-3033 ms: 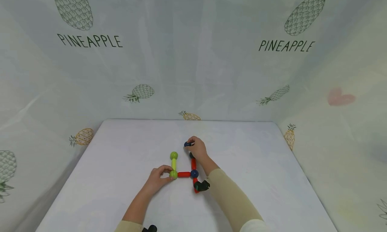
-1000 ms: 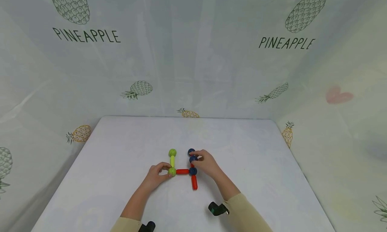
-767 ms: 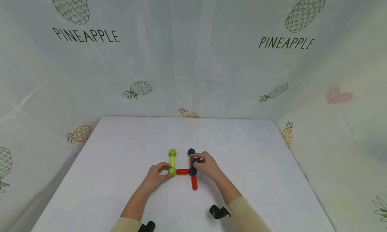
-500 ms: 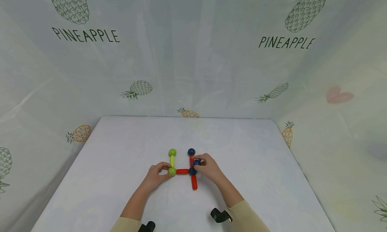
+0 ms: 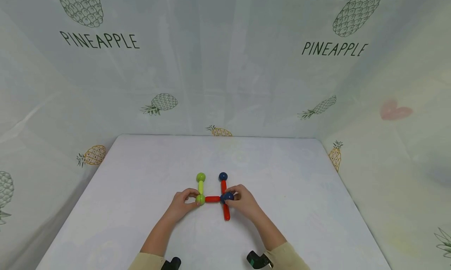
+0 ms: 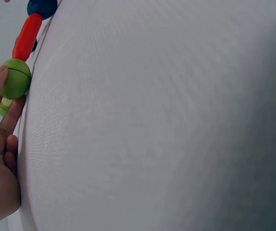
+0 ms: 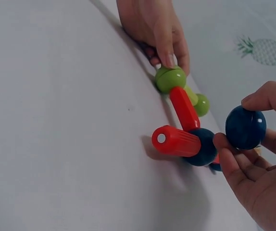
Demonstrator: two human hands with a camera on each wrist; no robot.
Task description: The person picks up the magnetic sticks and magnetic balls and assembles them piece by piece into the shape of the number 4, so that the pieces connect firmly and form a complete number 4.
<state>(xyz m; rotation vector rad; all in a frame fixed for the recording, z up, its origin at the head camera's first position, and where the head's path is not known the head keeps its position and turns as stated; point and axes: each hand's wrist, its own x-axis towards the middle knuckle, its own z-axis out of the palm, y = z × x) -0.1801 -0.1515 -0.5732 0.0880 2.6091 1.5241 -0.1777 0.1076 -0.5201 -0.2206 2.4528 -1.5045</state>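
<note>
In the head view, my left hand (image 5: pixel 183 203) pinches the near green ball (image 5: pixel 200 199) of a magnetic stick-and-ball figure lying on the table. A yellow-green rod (image 5: pixel 201 188) runs from it to a far green ball (image 5: pixel 201 177). A red rod (image 5: pixel 212 199) links it to a blue joint ball (image 7: pixel 203 149). From that joint, one red rod (image 5: pixel 223 186) leads to a far blue ball (image 5: pixel 223 176); another red rod (image 7: pixel 176 141) points nearer, its metal end bare. My right hand (image 5: pixel 244 201) pinches a loose blue ball (image 7: pixel 246 127) beside the joint, partly covering it from above.
The white table (image 5: pixel 158 156) reaches back to a hanging cloth (image 5: pixel 225 66) printed with pineapples. Black wrist cameras sit at the left cuff (image 5: pixel 171 263) and the right cuff (image 5: pixel 258 260).
My right hand has brought the loose blue ball toward me, from beyond the far blue ball, along the red rod to the blue joint. My left hand keeps its pinch on the green ball.
</note>
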